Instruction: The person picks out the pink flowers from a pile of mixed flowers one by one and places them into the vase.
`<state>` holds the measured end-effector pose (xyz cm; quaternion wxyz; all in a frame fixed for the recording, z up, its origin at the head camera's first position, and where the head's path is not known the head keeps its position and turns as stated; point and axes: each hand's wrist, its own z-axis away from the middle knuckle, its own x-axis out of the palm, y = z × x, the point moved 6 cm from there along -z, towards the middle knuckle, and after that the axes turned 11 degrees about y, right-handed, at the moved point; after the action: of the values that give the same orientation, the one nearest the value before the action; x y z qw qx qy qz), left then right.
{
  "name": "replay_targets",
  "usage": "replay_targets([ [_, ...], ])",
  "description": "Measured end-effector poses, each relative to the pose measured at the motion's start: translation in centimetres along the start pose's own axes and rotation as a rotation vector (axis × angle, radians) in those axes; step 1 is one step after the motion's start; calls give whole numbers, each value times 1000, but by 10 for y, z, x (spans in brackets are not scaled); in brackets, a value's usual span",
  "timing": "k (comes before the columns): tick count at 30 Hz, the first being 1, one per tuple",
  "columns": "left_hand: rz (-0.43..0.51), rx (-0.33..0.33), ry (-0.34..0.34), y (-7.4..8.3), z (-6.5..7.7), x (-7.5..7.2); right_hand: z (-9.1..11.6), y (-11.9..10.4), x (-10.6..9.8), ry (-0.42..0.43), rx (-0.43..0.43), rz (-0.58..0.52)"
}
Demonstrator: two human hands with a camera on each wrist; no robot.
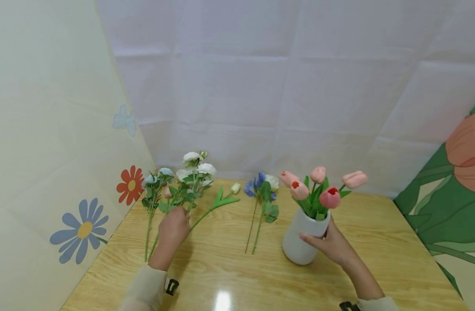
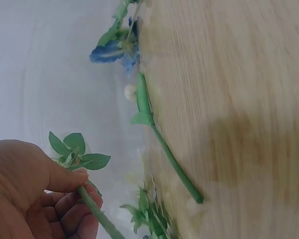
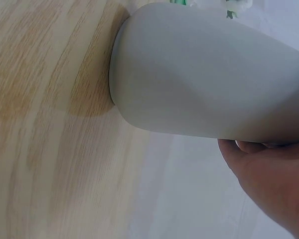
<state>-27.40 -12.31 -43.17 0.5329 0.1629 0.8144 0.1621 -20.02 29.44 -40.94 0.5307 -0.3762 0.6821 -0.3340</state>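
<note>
My left hand (image 1: 174,226) pinches the green stem (image 2: 97,211) of a spray of white flowers (image 1: 205,169) between thumb and fingers; leaves show just beyond the fingertips. With my right hand (image 1: 334,244) I grip the side of a white vase (image 1: 299,239), thumb across its front. The vase stands slightly tilted in the head view, and its base is at the tabletop. Several pink tulips (image 1: 318,174) with green leaves stand in it. Close by the left hand, a white tulip (image 1: 235,188) lies on the table, its stem running toward that hand.
Pale blue flowers (image 1: 166,172) and a pink bud (image 1: 168,192) lie left on the wooden table (image 1: 229,276). Between the hands are a blue flower (image 1: 250,188) and a white flower (image 1: 272,181). White cloth (image 1: 229,86) hangs behind; printed panels flank both sides.
</note>
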Motion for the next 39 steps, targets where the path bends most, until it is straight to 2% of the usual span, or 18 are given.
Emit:
replay_targets([
  [6,-7,66,29,19,4,6,1,1,1,-3,4,-3],
  [15,37,71,0,42,10,19,0,2,0,-2,13,-13],
  [24,46,103,-11,58,15,29,0,4,0,1,2,-8],
  [32,61,152,28,73,19,34,0,0,0,0,-1,-6],
  [39,27,204,49,83,23,40,0,1,0,5,-11,1],
])
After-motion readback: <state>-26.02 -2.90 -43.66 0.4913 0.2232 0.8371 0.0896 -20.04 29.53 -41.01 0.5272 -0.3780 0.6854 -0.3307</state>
